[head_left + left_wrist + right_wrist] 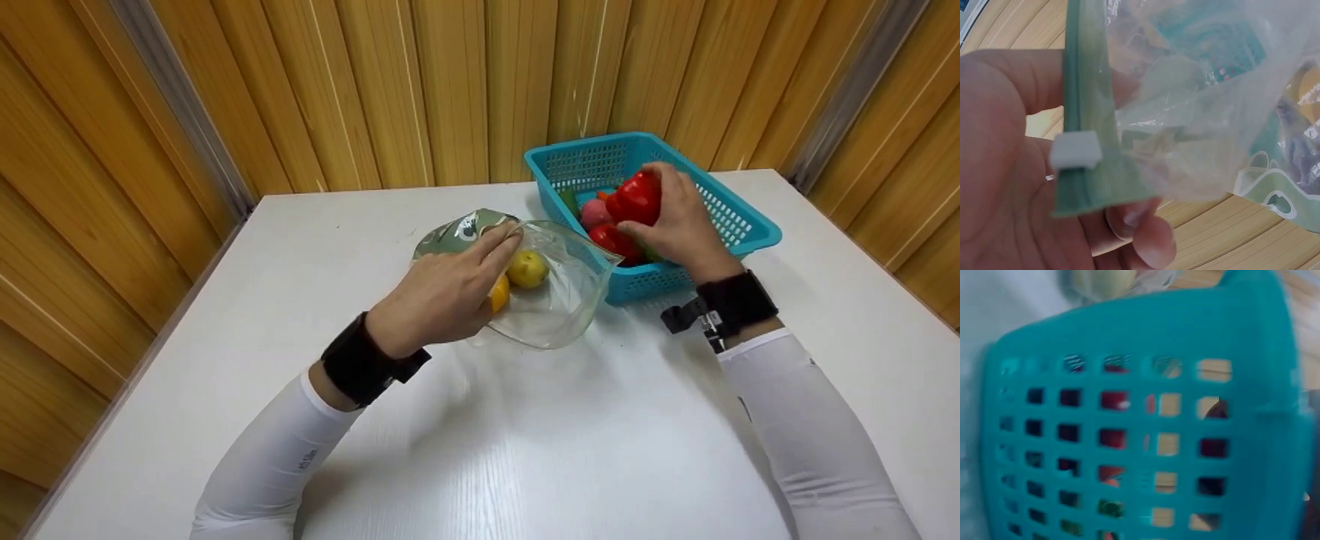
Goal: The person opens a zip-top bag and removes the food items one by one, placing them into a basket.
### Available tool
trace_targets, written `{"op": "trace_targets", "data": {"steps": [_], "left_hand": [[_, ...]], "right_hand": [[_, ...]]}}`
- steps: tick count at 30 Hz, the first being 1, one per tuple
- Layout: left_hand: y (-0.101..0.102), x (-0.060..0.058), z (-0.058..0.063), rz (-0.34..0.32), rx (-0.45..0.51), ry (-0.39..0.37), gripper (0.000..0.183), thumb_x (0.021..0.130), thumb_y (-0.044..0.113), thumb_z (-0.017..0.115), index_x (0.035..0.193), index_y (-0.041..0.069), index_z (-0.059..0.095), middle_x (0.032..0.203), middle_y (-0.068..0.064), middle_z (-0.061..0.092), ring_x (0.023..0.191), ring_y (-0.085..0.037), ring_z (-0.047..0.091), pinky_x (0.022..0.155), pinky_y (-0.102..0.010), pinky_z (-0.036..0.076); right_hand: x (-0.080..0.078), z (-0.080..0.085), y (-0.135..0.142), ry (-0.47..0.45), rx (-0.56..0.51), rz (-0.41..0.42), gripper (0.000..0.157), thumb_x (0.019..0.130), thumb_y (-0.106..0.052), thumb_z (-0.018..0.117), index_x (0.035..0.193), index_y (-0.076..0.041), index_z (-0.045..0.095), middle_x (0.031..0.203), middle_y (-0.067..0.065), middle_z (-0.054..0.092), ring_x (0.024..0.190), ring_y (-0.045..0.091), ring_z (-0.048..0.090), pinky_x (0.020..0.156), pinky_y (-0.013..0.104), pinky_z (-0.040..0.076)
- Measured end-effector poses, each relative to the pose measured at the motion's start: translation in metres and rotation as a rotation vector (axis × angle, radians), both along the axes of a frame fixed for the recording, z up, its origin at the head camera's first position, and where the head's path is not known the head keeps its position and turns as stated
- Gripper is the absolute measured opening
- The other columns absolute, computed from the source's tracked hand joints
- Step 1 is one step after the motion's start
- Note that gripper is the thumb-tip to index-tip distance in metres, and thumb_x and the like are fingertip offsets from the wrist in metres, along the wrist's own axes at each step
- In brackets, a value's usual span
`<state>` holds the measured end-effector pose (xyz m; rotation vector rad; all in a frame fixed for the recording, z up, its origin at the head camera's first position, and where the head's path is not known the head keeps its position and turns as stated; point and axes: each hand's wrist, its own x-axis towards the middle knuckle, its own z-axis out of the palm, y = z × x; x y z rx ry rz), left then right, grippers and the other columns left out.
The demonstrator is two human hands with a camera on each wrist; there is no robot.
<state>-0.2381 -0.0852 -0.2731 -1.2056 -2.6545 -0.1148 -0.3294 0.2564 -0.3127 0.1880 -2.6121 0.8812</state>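
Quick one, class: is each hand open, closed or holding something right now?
Left hand: holding a clear plastic bag with a green edge.
Right hand: holding a glossy red bell pepper.

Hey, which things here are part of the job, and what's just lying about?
In the job:
- left hand, gripping the clear bag
- right hand, holding a red pepper
- yellow fruit in the bag
- teal basket of produce

Probably just surroundings; I see nothing lying loose:
- white table
- wood-look wall
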Motion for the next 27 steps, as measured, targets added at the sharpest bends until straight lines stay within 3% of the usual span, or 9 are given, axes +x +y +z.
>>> {"op": "trace_targets", "data": {"steps": [4, 7, 12, 20, 23, 27], "left_hand": [[0.0, 0.0, 0.0, 0.0, -0.009, 0.009, 0.077, 0.091, 0.015, 0.066, 0.157, 0.008, 0.028, 0.163, -0.008, 0.03, 0.056, -0.018, 0.05, 0.054, -0.028, 0.05], [-0.001, -0.001, 0.0, 0.003, -0.011, 0.01, 0.076, 0.091, 0.016, 0.065, 0.157, 0.009, 0.028, 0.163, -0.008, 0.03, 0.056, -0.018, 0.051, 0.053, -0.028, 0.05], [-0.001, 0.0, -0.001, 0.01, -0.012, -0.011, 0.077, 0.092, 0.017, 0.066, 0.158, 0.009, 0.027, 0.164, -0.008, 0.028, 0.059, -0.018, 0.053, 0.057, -0.028, 0.052], [0.0, 0.0, 0.0, 0.01, -0.008, -0.024, 0.074, 0.095, 0.022, 0.064, 0.158, 0.01, 0.027, 0.164, -0.007, 0.028, 0.061, -0.018, 0.054, 0.061, -0.028, 0.054], [0.0, 0.0, 0.0, 0.006, -0.004, -0.018, 0.074, 0.094, 0.022, 0.065, 0.158, 0.01, 0.028, 0.164, -0.007, 0.028, 0.061, -0.019, 0.054, 0.06, -0.028, 0.054], [0.001, 0.0, 0.0, -0.003, 0.003, -0.009, 0.074, 0.094, 0.02, 0.065, 0.157, 0.009, 0.029, 0.163, -0.007, 0.029, 0.061, -0.019, 0.054, 0.058, -0.027, 0.053]], "right_hand": [[-0.006, -0.011, 0.001, 0.142, -0.031, -0.095, 0.044, 0.092, -0.002, 0.064, 0.133, 0.002, 0.047, 0.117, 0.026, 0.057, 0.106, 0.038, 0.057, 0.089, 0.051, 0.053], [-0.007, -0.013, -0.003, 0.229, -0.027, -0.122, 0.026, 0.093, 0.001, 0.057, 0.118, 0.006, 0.056, 0.1, 0.026, 0.061, 0.093, 0.037, 0.058, 0.08, 0.048, 0.05], [-0.006, -0.01, -0.008, 0.205, 0.006, -0.096, 0.018, 0.091, 0.002, 0.059, 0.109, 0.006, 0.062, 0.099, 0.026, 0.065, 0.093, 0.037, 0.059, 0.083, 0.049, 0.052], [0.0, -0.005, -0.011, 0.123, 0.017, -0.082, 0.016, 0.093, -0.001, 0.061, 0.107, 0.005, 0.065, 0.101, 0.023, 0.066, 0.092, 0.035, 0.059, 0.086, 0.05, 0.055], [0.004, -0.001, -0.017, 0.163, 0.026, -0.062, 0.015, 0.092, -0.001, 0.062, 0.105, 0.005, 0.067, 0.1, 0.023, 0.067, 0.091, 0.035, 0.06, 0.084, 0.05, 0.056], [0.011, 0.006, -0.028, 0.298, 0.047, -0.02, 0.012, 0.091, -0.002, 0.065, 0.101, 0.004, 0.068, 0.097, 0.02, 0.068, 0.088, 0.032, 0.063, 0.08, 0.045, 0.057]]}}
